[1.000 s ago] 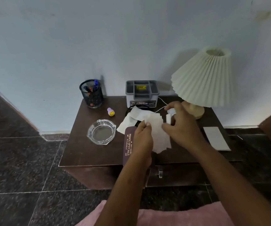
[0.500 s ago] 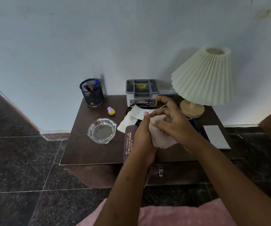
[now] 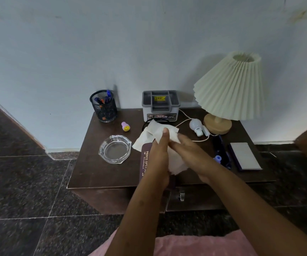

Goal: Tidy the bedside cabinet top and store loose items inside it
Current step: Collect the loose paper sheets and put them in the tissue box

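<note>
Gathering the white tissue (image 3: 160, 132) looked to be the step in hand. It sat crumpled over the middle of the cabinet top (image 3: 97, 172), caught between both hands. The left hand (image 3: 156, 163) gripped a maroon case (image 3: 145, 161) against its palm, with the thumb raised onto the tissue. The right hand (image 3: 193, 154) lay with fairly straight fingers pressed against the tissue and the left hand; its fingertips were hidden.

By my reckoning the task was at an early stage, since nothing visible had gone inside and the front with the metal handle (image 3: 181, 195) looked closed.

Loose on the top were:
- a glass ashtray (image 3: 115, 149) just left of the hands
- a small smiley stamp (image 3: 125, 126) behind it
- a bulb (image 3: 196, 126) with a white cord (image 3: 182, 122) beside the lamp (image 3: 230, 85)
- a dark blue item (image 3: 221, 150) and a grey pad (image 3: 245, 157) on the right

The mesh pen holder (image 3: 103, 106) and grey organiser box (image 3: 161, 106) stood at the back by the wall.

The case overhung the front edge, and the grey pad lay close to the front right corner. The front left of the top offered bare wood for setting things down. On the right, the cord, bulb and lamp base crowded any reach.
</note>
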`<state>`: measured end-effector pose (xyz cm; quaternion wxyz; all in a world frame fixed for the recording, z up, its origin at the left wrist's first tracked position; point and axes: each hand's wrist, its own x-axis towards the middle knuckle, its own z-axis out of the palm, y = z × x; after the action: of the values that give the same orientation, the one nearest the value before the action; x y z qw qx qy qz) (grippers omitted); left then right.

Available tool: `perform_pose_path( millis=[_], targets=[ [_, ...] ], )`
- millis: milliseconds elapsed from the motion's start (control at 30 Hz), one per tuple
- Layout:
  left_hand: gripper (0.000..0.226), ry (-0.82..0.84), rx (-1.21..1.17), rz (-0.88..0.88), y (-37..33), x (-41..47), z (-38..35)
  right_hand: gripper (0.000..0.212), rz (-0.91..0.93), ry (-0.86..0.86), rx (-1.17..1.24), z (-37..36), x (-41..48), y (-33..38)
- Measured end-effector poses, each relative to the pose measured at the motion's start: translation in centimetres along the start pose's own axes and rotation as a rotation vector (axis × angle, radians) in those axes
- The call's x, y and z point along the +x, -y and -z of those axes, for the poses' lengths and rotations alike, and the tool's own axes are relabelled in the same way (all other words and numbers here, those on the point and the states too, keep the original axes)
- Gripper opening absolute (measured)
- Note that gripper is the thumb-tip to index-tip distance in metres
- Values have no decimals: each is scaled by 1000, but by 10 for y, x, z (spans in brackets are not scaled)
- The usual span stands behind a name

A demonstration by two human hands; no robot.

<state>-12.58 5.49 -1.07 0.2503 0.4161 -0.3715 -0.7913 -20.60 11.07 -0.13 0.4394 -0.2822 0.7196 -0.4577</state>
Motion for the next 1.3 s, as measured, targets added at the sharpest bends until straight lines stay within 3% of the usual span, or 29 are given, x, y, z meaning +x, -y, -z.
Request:
perform_pose_path(
  millis=[100, 267, 300, 367, 467, 567, 633, 700, 867, 967, 1200, 1300],
  targets=[
    [53, -44, 81, 3, -2, 2, 6, 57, 23, 64, -6, -5, 4, -4],
    [37, -94, -21, 2, -11, 8, 22, 46, 41, 97, 98, 0, 25, -6],
    [37, -101, -43, -8, -13, 9, 25, 43, 60, 36, 37, 3, 34, -10],
    [33, -127, -86, -38, -15, 11, 31, 42, 117, -107, -324, 11, 54, -21],
    [20, -155, -147, -40, -20, 14, 39, 41, 190, -135, -858, 17, 76, -42],
    [6, -167, -208, -12, -24, 17, 46, 40, 272, -81, -1061, 13, 90, -55],
    [15, -155, -261, -7, -28, 18, 48, 41, 283, -72, -1126, 11, 97, -57],
    [26, -117, -315, 0, -31, 17, 48, 42, 246, -50, -1145, 12, 101, -58],
    [20, 2, -413, -10, -35, 12, 45, 63, 239, -20, -1218, 14, 101, -56],
    [18, 16, -441, -34, -36, 11, 45, 71, 287, -86, -1177, 12, 95, -48],
    [21, 8, -472, 31, -33, 9, 42, 29, 671, -476, -710, 7, 65, 8],
    [34, -38, -493, 45, -34, 12, 41, 20, 876, -508, -731, -4, 35, 26]
  ],
)
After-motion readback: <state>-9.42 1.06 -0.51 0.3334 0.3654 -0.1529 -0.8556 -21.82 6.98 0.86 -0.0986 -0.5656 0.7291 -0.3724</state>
